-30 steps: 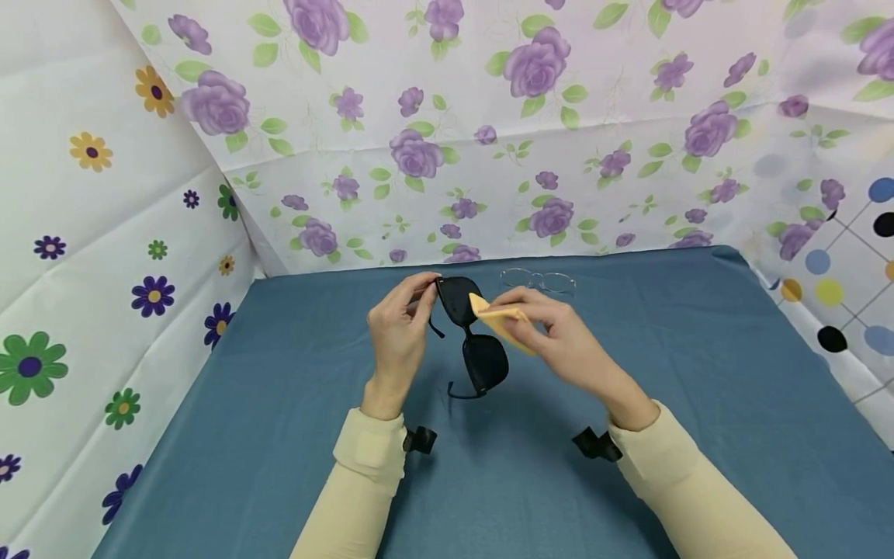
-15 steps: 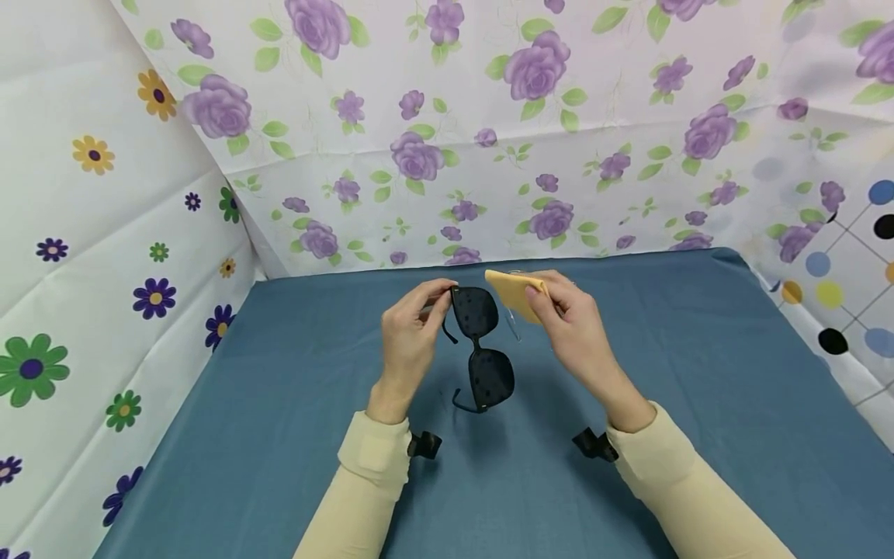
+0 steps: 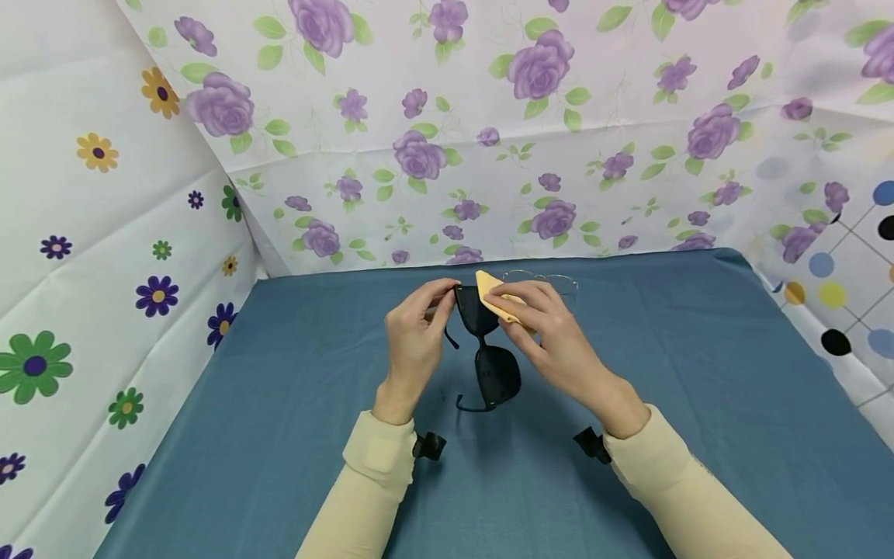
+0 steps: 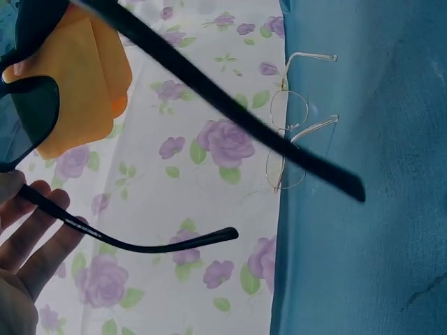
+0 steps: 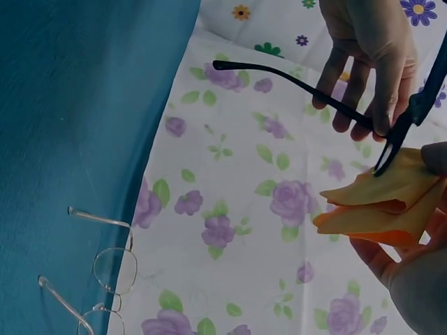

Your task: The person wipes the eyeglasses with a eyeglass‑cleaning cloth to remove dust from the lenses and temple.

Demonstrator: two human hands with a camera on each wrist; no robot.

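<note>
Though earlier alongside, yellow cloth (image 3: 486, 287) now over upper sunglass lens (image 3: 473, 314).

Head view looks forward and down across the table (image 3: 517, 505); wrist views, nearer and turned sideways, share the black sunglasses (image 3: 496, 369) and, at left's two o'clock and right's seven-thirty, wire glasses (image 4: 288, 128).

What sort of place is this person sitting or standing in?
Probably a makeshift booth set up for recording handwork, though I can't be certain. A blue cloth covers the work surface, patterned sheets rise behind and at both sides, and small black devices sit by both cuffs.
</note>
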